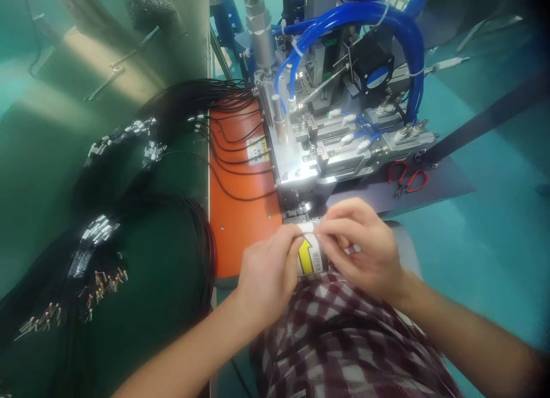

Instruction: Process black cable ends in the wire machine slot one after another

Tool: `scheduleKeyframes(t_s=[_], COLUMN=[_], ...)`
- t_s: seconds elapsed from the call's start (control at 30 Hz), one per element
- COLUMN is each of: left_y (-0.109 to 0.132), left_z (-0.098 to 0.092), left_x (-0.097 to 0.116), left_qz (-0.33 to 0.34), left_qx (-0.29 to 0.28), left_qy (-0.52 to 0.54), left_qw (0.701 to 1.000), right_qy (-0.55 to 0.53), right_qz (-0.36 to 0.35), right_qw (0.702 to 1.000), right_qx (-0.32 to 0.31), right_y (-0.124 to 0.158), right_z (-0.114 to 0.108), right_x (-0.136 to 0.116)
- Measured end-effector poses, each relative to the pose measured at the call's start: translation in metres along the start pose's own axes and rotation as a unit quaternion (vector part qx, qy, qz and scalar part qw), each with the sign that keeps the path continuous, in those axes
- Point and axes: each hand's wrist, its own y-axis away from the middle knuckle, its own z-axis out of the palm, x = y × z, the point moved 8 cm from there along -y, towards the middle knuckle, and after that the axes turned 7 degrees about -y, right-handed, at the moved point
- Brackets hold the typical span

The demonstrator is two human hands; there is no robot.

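Note:
My left hand [270,266] is closed in a pinch on a thin dark cable [307,233]. Just to the right, my right hand [365,249] pinches the same cable between thumb and fingers, and the cable's tip is too small to make out. Both hands are over a white label with a yellow arrow [306,256], at the near end of a metal machine [296,166]. Several black cables [232,172] run across the orange plate [244,232] into the machine's left side.
Bundles of black cables [197,243] with metal-tipped ends lie on the green surface [158,306] at left. Red-handled pliers [400,186] rest on a dark shelf right of the machine. Thick blue air hoses [361,11] arch over the machine. A dark bar [485,117] slants at right.

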Motion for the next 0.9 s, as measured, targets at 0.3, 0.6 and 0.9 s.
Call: scheduleKeyframes(t_s=[0.3,0.6,0.9], left_y=[0.004,0.002,0.001], left_z=[-0.01,-0.014,0.018], left_x=[0.012,0.02,0.0], left_qz=[0.088,0.145,-0.211], left_qx=[0.09,0.028,-0.118], left_qy=[-0.142,0.02,0.44], left_qw=[0.982,0.989,0.865], right_qy=[0.056,-0.147,-0.445], right_qz=[0.02,0.246,0.41], right_qw=[0.998,0.943,0.795], right_qx=[0.028,-0.171,0.023], right_y=[0.014,-0.011,0.029], right_z=[0.002,0.002,0.035], right_x=[-0.004,0.026,0.042])
